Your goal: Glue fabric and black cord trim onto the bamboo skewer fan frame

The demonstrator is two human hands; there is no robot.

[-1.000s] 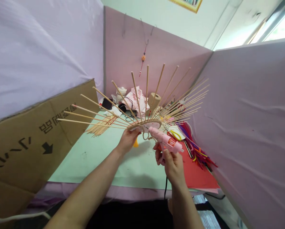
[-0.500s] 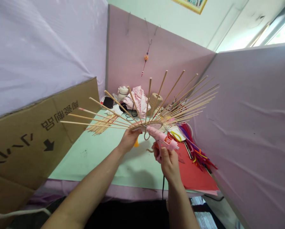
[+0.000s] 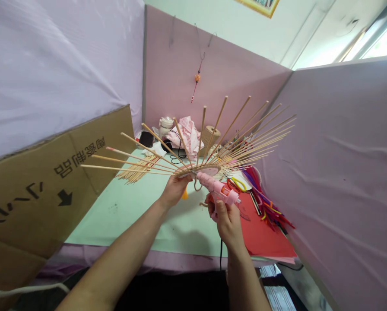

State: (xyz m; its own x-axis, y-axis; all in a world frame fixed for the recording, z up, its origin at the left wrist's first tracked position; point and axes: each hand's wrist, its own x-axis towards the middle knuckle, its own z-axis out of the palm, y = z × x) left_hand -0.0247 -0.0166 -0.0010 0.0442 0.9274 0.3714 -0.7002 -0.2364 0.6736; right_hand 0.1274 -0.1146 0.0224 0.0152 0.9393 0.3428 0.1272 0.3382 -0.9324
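Observation:
My left hand [image 3: 176, 190] is closed on the near left edge of a round disc [image 3: 209, 170], from which several wooden sticks [image 3: 213, 131] fan outward. The disc is held up above the table, seen nearly edge-on. In my right hand [image 3: 227, 218] is a pink glue gun [image 3: 217, 188], its nozzle up against the disc's near rim, just right of my left fingers. A loop of cord [image 3: 198, 185] hangs below the rim. The exact contact at the nozzle is too small to make out.
The table [image 3: 128, 216] has a green top. Loose sticks [image 3: 138, 170], pink cloth [image 3: 187, 136], a twine spool [image 3: 211, 137] and a white jar [image 3: 166, 125] lie behind. Red sheets [image 3: 264, 237] and coloured pipe cleaners [image 3: 268, 207] are at right; cardboard [image 3: 83, 172] stands left.
The glue gun and my right hand have shifted slightly left along the disc's rim. My left hand and the disc have hardly moved.

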